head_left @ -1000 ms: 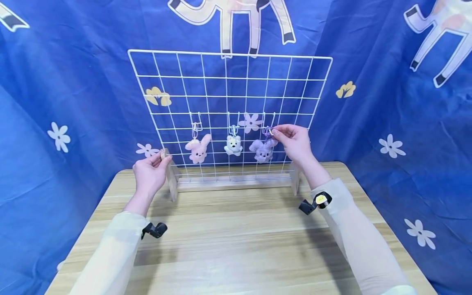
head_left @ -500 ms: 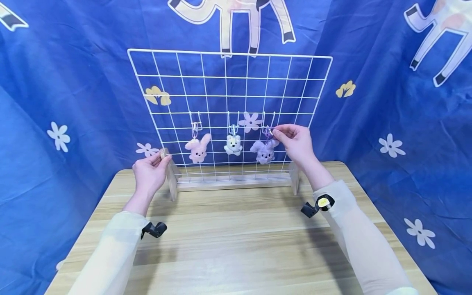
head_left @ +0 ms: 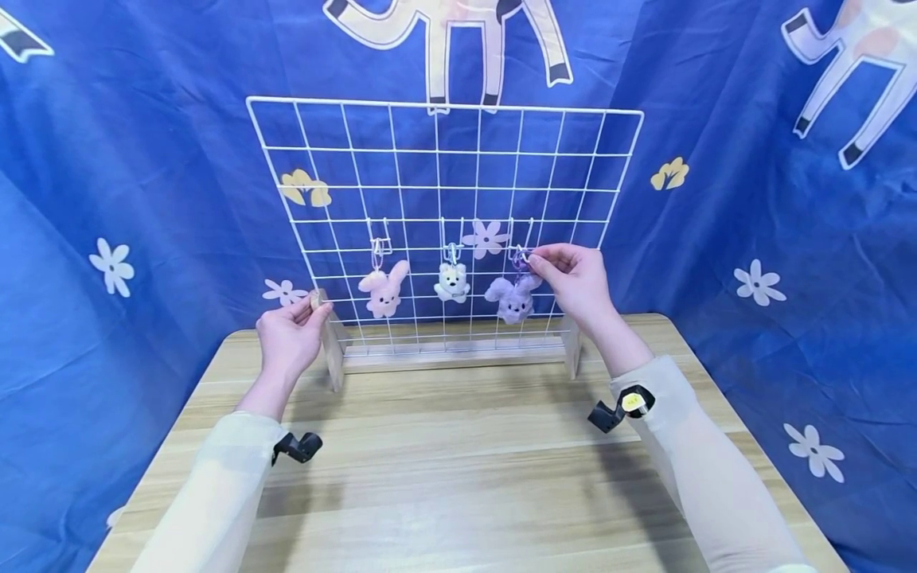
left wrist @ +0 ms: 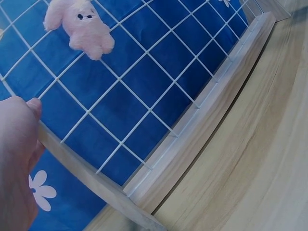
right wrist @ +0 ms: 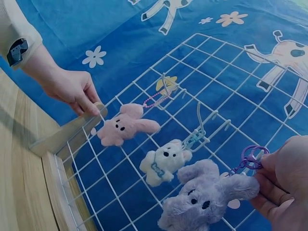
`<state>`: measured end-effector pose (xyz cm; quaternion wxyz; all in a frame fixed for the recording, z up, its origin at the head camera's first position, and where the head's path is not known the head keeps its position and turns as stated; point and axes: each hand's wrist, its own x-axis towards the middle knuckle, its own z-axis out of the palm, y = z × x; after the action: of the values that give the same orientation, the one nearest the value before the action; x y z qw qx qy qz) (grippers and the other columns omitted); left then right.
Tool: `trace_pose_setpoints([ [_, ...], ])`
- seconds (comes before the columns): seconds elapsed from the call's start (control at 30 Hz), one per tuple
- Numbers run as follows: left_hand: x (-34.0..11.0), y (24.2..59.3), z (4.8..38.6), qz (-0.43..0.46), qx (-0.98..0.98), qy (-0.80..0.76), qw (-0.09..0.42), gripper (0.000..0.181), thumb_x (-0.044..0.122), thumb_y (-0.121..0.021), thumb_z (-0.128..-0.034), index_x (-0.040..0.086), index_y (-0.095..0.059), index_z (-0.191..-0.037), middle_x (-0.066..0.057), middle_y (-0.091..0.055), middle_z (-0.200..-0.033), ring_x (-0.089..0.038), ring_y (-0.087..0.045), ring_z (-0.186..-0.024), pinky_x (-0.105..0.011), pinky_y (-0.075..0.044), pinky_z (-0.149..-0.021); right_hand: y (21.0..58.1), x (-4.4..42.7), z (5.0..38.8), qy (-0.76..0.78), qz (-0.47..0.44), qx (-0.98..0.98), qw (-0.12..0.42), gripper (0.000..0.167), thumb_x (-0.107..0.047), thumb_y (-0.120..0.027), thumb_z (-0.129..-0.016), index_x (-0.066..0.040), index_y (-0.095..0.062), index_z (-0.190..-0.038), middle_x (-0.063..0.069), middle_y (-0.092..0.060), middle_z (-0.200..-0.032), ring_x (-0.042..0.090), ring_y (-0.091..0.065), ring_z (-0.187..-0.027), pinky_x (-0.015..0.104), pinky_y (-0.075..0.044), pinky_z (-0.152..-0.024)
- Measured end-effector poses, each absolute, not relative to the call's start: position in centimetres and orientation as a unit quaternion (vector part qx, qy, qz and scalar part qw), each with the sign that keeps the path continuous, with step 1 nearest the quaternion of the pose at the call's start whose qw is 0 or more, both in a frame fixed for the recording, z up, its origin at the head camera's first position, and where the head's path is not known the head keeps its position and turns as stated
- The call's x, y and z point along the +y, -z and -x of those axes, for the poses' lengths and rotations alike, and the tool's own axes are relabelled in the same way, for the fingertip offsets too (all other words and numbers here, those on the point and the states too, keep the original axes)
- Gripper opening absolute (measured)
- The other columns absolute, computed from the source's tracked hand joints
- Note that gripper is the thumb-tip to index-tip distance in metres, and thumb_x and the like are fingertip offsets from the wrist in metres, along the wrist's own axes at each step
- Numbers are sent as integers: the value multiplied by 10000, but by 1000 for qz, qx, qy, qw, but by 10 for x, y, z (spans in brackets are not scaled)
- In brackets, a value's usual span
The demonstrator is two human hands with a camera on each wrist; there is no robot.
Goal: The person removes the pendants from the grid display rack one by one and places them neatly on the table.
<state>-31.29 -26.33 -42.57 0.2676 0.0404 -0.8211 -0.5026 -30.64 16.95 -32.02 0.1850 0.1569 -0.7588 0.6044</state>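
My right hand [head_left: 575,278] pinches the purple key ring [right wrist: 254,157] of a fluffy purple bunny keychain [right wrist: 197,197]. The bunny dangles in front of a white wire grid [head_left: 458,189], near the right-hand hook [head_left: 530,231]; whether the ring sits on that hook I cannot tell. At the other side, my left hand [head_left: 288,334] grips the top of the stand's wooden side post [left wrist: 84,171] between thumb and fingers. A pink bunny keychain [head_left: 384,291] and a white bear keychain [head_left: 452,282] hang from hooks to the left of the purple one.
The grid stands in a wooden base [head_left: 458,358] at the back of a wood-grain table [head_left: 444,461]. A second wooden post [head_left: 572,350] supports its right side. Behind everything hangs a blue patterned cloth [head_left: 172,159].
The purple bunny has sunk slightly, and my right wrist has shifted a little to the right and down. My left hand keeps its hold on the post.
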Motion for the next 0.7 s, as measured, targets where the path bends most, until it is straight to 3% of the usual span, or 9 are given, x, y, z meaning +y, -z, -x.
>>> trace_pose_setpoints([
  [0.53,-263,425,313,-47,-820,513,250,401,216,-775,-998,-11,-698,-1320,-204,-713,-1204,-235,-715,-1109,-171,-584,-856,320,175,294,-602,-159,-759,190,185,-94,-776,-989,73,-780,-1069,142,-754,-886,169,-631,-720,184,-427,-536],
  [0.7,-264,426,313,-45,-812,525,251,400,212,-775,-998,-3,-697,-1326,-208,-713,-1210,-207,-719,-1108,-181,-581,-883,320,176,291,-603,-159,-760,183,179,-101,-773,-992,59,-784,-1071,106,-760,-892,162,-641,-730,187,-467,-564],
])
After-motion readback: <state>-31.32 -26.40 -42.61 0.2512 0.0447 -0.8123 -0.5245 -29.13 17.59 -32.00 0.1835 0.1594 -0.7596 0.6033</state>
